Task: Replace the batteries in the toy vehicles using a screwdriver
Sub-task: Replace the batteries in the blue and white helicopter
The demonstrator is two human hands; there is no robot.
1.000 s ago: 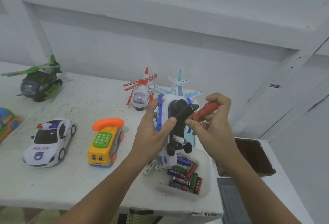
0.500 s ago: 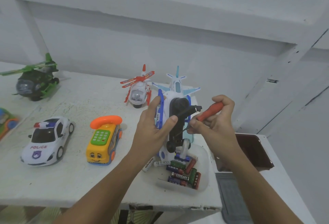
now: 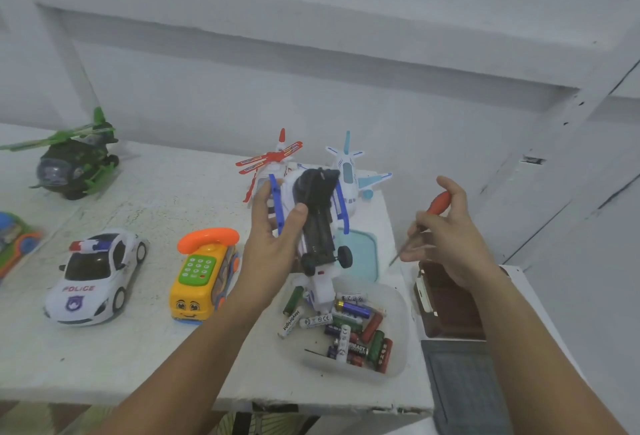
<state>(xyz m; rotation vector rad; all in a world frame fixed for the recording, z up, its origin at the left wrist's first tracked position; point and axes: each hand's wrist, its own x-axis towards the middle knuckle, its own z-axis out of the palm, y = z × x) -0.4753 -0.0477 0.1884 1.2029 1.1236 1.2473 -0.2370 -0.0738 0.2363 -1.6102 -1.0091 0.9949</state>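
Nearest, one clear tub (image 3: pixel 346 372) on the counter (image 3: pixel 156 348) holds loose batteries (image 3: pixel 349 310), too jumbled to count. Above it the left hand (image 3: pixel 270 247) grips one upturned white-and-blue helicopter (image 3: pixel 318 234), its bay apparently uncovered and empty. The right hand (image 3: pixel 450 240) pinches one screwdriver (image 3: pixel 438 201), held apart. Refilling and closing seem left. Beyond stand a police car (image 3: pixel 93 275), phone bus (image 3: pixel 202 272), green helicopter (image 3: pixel 76 164), red helicopter (image 3: pixel 273 161) and plane (image 3: pixel 346 171).

Orange-handled screwdriver (image 3: pixel 437 204), white-and-blue toy helicopter (image 3: pixel 311 223), green camouflage helicopter (image 3: pixel 74 166)
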